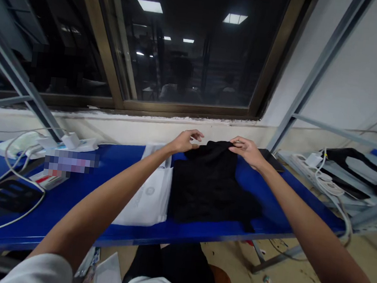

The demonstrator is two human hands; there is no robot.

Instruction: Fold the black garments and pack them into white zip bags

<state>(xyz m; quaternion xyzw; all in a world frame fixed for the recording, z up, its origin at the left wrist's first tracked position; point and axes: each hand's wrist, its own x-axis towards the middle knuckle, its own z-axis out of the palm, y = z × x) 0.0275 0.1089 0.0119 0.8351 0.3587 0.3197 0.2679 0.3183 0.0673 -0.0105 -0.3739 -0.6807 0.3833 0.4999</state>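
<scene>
A black garment [209, 184] lies spread on the blue table [77, 192], its far edge raised slightly. My left hand [186, 140] pinches the garment's far left corner, fingers curled shut. At the far right corner my right hand [247, 149] grips the same edge with closed fingers. Both arms reach forward across the table. A white plastic bag [150, 196] with printing lies flat just left of the garment, touching its side.
White cables [8, 171] loop over the table's left end beside a black flat device [12, 194] and white packets [21, 143]. A power strip [320, 177] and black items sit on a grey shelf at right. A dark window runs behind. Litter lies on the floor below.
</scene>
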